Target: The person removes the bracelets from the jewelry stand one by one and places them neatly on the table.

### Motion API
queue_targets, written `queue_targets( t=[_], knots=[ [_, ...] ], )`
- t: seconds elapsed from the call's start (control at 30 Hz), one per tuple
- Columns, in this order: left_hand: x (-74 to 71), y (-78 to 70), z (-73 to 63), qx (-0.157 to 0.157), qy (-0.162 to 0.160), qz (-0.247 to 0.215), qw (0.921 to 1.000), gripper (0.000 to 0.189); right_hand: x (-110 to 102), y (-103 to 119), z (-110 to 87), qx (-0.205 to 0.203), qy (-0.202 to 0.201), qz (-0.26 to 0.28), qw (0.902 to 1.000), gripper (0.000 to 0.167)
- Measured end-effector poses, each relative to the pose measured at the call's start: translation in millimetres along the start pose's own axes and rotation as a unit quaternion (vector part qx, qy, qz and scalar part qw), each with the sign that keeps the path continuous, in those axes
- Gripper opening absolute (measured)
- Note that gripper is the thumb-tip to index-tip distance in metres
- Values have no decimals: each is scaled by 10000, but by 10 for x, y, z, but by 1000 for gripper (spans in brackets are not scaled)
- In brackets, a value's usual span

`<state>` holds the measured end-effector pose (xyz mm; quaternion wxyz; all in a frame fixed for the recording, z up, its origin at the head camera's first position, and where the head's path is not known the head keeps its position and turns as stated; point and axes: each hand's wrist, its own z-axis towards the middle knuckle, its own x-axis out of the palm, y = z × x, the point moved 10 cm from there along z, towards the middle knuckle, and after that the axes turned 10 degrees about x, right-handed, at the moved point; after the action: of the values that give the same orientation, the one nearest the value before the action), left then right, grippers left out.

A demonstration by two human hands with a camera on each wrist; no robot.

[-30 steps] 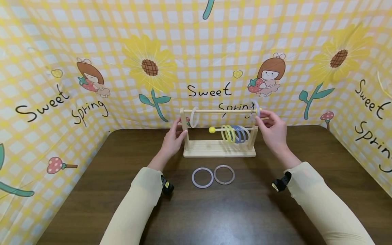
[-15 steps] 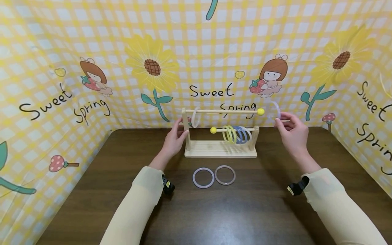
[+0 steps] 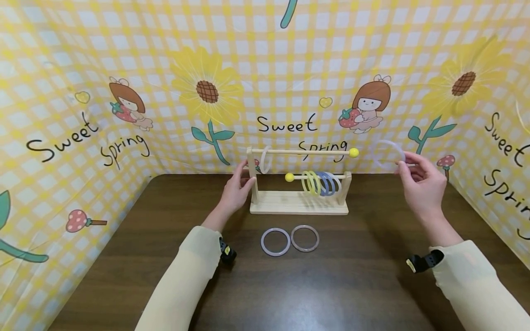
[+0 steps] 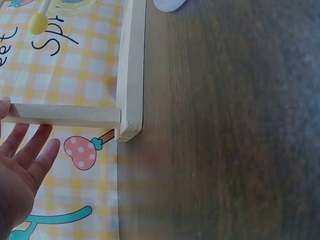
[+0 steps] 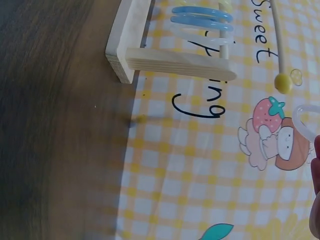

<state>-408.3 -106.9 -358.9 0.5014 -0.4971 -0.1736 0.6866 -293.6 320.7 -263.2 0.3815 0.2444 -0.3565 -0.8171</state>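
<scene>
While the left hand (image 3: 236, 191) is gripping the tall post (image 4: 65, 115), the right hand (image 3: 424, 186) is pinching a lilac ring (image 5: 296, 119), holding it at three o'clock (head view) from the upper yellow knob (image 3: 354, 152).

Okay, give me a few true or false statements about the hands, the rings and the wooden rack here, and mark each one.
1. The right hand holds a pale purple ring. True.
2. The left hand holds a ring. False: it grips the tall upright of the wooden rack.
3. Two rings lie on the table. True.
4. The yellow rings hang on the upper rod. False: they hang on the lower rod.
5. A white ring hangs near the tall upright. True.
</scene>
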Motion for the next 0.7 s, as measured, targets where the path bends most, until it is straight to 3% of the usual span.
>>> queue_targets(
  t=[0.3, 0.53, 0.7],
  knots=[
    [-8, -4, -19, 78, -14, 12, 10000, 54, 66, 241, -172, -664, 363, -122, 9971, 25],
    [-8, -19, -8, 96, -19, 19, 9999, 53, 237, 454, -307, -1293, 856, -193, 9877, 25],
    [-4, -7, -14, 20, -3, 9, 10000, 53, 363, 534, -375, -1496, 1184, -146, 9815, 33]
  ],
)
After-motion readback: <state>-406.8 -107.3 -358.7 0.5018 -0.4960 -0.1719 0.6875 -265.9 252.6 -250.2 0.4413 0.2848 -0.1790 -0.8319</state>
